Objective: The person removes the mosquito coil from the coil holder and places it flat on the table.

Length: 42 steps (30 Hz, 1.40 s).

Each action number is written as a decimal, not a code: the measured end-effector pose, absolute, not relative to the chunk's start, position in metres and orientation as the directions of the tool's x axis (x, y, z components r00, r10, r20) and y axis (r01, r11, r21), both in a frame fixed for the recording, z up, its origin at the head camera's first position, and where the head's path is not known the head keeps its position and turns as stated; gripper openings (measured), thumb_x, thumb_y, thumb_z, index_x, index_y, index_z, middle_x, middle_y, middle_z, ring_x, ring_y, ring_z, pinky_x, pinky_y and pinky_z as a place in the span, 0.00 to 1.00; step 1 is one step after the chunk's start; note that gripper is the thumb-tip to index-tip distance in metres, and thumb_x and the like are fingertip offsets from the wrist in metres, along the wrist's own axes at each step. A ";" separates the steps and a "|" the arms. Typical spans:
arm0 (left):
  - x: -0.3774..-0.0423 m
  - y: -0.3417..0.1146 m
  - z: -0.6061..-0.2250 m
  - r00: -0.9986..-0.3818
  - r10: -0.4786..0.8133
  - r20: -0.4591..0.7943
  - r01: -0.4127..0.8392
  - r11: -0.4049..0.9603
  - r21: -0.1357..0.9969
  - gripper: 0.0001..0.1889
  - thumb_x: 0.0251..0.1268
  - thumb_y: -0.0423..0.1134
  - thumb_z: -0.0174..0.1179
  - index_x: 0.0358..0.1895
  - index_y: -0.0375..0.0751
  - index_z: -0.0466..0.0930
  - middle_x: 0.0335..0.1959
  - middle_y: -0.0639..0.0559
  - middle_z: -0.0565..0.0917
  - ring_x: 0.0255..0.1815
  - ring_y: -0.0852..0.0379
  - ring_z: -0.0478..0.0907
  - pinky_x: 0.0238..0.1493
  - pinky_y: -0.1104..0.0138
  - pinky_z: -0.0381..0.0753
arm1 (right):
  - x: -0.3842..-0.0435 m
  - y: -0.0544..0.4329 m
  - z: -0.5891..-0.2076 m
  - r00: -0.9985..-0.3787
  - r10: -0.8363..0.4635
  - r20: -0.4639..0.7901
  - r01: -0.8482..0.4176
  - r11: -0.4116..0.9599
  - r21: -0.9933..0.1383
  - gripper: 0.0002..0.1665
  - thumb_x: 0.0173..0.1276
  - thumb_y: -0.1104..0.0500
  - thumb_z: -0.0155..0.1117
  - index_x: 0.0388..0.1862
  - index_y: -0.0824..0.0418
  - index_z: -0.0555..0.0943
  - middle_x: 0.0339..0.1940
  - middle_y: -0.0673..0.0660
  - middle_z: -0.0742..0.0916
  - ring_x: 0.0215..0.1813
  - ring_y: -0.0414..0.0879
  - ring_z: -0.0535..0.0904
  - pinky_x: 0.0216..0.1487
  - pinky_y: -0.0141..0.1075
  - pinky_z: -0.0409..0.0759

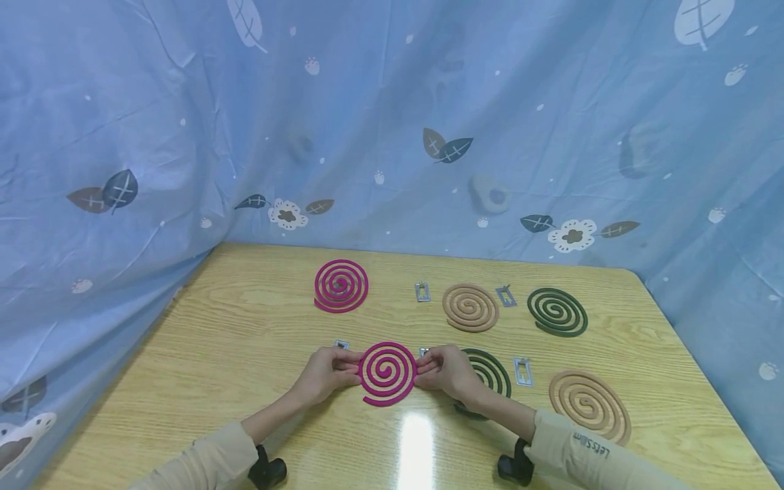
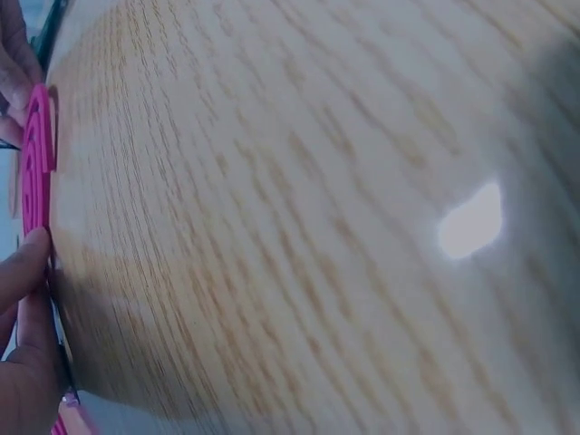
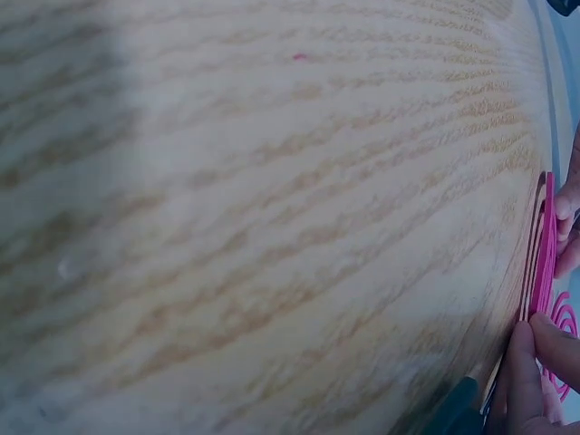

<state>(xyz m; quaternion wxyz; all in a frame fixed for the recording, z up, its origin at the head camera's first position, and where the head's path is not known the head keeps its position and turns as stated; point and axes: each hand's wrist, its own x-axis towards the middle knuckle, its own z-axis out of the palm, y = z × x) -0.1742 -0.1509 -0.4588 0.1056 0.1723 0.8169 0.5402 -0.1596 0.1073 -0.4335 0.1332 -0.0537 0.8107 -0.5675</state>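
Observation:
A magenta mosquito coil is held flat near the table's front by both hands. My left hand pinches its left edge between thumb and fingers. On the opposite edge, my right hand pinches it the same way. Seen edge-on in the left wrist view, the coil looks slightly above the wood. Behind the left fingers lies a small metal coil stand, partly covered. Another stand peeks out by the right fingers. The right hand and forearm partly hide a dark green coil.
A second magenta coil lies at the back left. Rightward are a tan coil, a green coil and, nearer, another tan coil. Metal stands lie between them. A blue patterned curtain borders the table.

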 end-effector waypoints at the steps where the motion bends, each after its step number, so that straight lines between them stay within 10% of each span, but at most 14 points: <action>1: -0.174 -0.151 -0.459 -0.919 0.395 0.013 0.168 0.359 0.918 0.17 0.54 0.23 0.66 0.48 0.20 0.79 0.44 0.33 0.82 0.42 0.45 0.83 0.40 0.72 0.85 | -0.160 0.107 -0.433 -0.959 -0.237 -0.153 0.059 0.362 -0.930 0.11 0.51 0.75 0.71 0.34 0.76 0.81 0.27 0.60 0.86 0.30 0.46 0.84 0.32 0.32 0.86; 22: -0.169 -0.152 -0.457 -0.943 0.329 0.053 0.175 0.353 0.919 0.19 0.53 0.24 0.67 0.51 0.22 0.78 0.42 0.36 0.84 0.40 0.47 0.84 0.41 0.73 0.84 | -0.159 0.109 -0.431 -0.971 -0.215 -0.103 -0.014 0.482 -0.876 0.10 0.50 0.72 0.73 0.31 0.70 0.81 0.25 0.55 0.84 0.28 0.41 0.80 0.28 0.28 0.80; 34: -0.159 -0.173 -0.437 -0.933 0.355 0.069 0.139 0.176 0.975 0.24 0.59 0.30 0.65 0.60 0.29 0.74 0.59 0.33 0.76 0.57 0.37 0.76 0.55 0.65 0.80 | -0.158 0.132 -0.427 -0.915 -0.402 0.017 -0.135 0.267 -0.954 0.20 0.66 0.65 0.64 0.55 0.74 0.77 0.46 0.68 0.84 0.42 0.51 0.84 0.39 0.36 0.86; 42: -0.172 -0.177 -0.428 -0.932 0.348 0.104 0.174 0.175 0.969 0.23 0.61 0.30 0.64 0.61 0.33 0.74 0.60 0.38 0.76 0.60 0.38 0.74 0.52 0.67 0.82 | -0.164 0.120 -0.420 -0.907 -0.408 0.108 -0.228 0.258 -0.939 0.21 0.65 0.60 0.66 0.54 0.70 0.79 0.50 0.65 0.85 0.46 0.48 0.82 0.43 0.31 0.81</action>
